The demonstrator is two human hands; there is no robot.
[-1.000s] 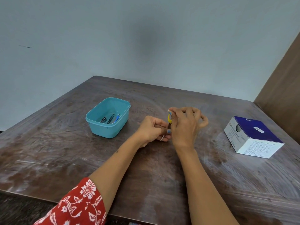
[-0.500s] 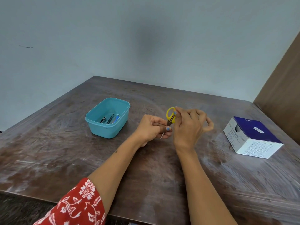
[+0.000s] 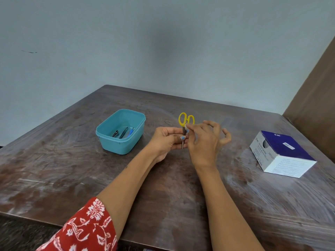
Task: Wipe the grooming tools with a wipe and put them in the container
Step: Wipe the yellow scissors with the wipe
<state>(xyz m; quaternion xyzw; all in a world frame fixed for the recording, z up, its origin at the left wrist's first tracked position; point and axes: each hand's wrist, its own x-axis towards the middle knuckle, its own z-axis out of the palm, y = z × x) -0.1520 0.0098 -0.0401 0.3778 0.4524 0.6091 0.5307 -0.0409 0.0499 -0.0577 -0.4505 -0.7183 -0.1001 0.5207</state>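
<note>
Small scissors with yellow handles (image 3: 186,119) stand upright above the middle of the table, handles up and blade tip down. My left hand (image 3: 165,140) pinches them at the blades. My right hand (image 3: 204,142) pinches a small white wipe (image 3: 186,126) against the scissors just below the handles, its other fingers spread. A teal container (image 3: 134,140) sits to the left and holds several tools: dark tweezers, a clipper and a blue-handled tool.
A blue and white cardboard box (image 3: 282,154) lies on the right of the worn brown table (image 3: 72,169). A wall runs behind the table and a brown panel rises at the far right.
The scissors have turned upright, so both yellow handles now show above my hands. My right hand has slid down from the handles toward the blades.
</note>
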